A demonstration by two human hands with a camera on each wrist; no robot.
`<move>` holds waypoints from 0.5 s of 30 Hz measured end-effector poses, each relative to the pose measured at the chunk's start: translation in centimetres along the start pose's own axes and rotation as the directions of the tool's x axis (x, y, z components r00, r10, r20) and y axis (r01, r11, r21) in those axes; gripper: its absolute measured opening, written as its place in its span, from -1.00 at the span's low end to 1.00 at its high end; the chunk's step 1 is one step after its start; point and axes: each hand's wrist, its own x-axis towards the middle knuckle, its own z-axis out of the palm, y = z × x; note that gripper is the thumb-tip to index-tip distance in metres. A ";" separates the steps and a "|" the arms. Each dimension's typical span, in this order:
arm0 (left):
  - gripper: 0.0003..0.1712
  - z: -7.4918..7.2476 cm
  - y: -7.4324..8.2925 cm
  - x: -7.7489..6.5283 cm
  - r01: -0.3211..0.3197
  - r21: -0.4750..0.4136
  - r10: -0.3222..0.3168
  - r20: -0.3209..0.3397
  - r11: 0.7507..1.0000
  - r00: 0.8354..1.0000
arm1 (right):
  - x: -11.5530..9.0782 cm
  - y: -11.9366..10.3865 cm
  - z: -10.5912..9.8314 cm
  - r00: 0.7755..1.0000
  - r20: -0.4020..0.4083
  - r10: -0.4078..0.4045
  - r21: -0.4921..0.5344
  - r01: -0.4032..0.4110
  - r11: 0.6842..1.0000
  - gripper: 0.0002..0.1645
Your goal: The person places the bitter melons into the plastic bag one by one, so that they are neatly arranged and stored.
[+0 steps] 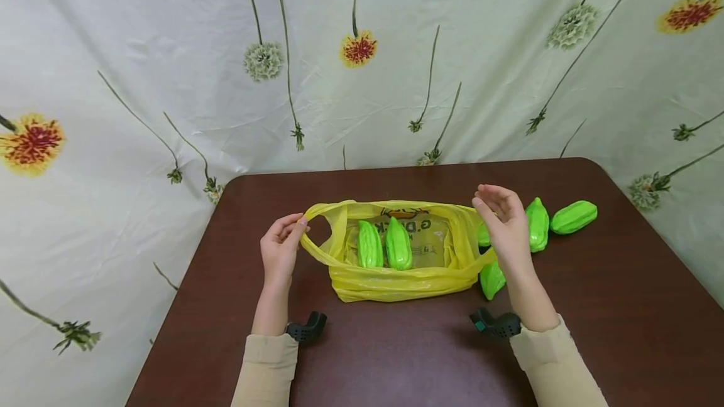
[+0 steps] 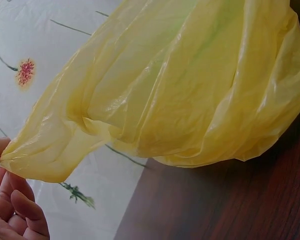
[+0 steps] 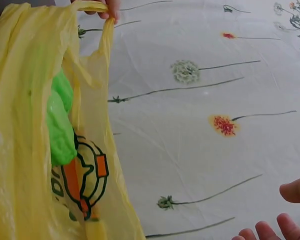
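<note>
A yellow plastic bag (image 1: 390,286) lies on the table with its mouth spread wide. Inside it rest two bright green ridged fruits (image 1: 399,245), side by side. My left hand (image 1: 279,249) pinches the bag's left handle between thumb and fingertips; the left wrist view shows the handle drawn out taut to that hand (image 2: 15,205). Beside the right handle, my right hand (image 1: 506,228) is raised with thumb and fingers apart, overlapping the bag's edge in the head view. In the right wrist view, its fingers (image 3: 285,227) hold nothing.
Several more green fruits (image 1: 574,217) lie on the dark brown table (image 1: 396,357) to the bag's right, some partly hidden behind the right hand and bag. A white flowered cloth (image 1: 396,99) hangs behind the table and along its sides.
</note>
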 end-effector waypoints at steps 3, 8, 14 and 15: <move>-0.72 0.0 0.0 0.0 0.002 0.000 -0.002 0.002 1.000 1.000 | 0.0 0.0 -1.4 0.998 -0.057 0.012 0.028 -0.010 1.000 -0.66; -0.72 0.0 -0.1 0.1 0.005 -0.009 -0.005 0.003 1.000 1.000 | -0.1 0.9 -3.3 0.987 -0.161 0.002 0.071 0.010 0.997 -0.70; -0.71 0.0 -0.2 0.1 0.003 -0.004 -0.003 0.006 1.000 1.000 | -0.5 3.0 -4.6 0.969 -0.245 -0.001 0.028 0.008 1.000 -0.76; -0.71 0.0 -0.2 0.1 0.003 -0.003 -0.003 0.006 1.000 1.000 | -0.6 3.3 -4.8 0.968 -0.250 0.004 0.020 0.001 1.000 -0.77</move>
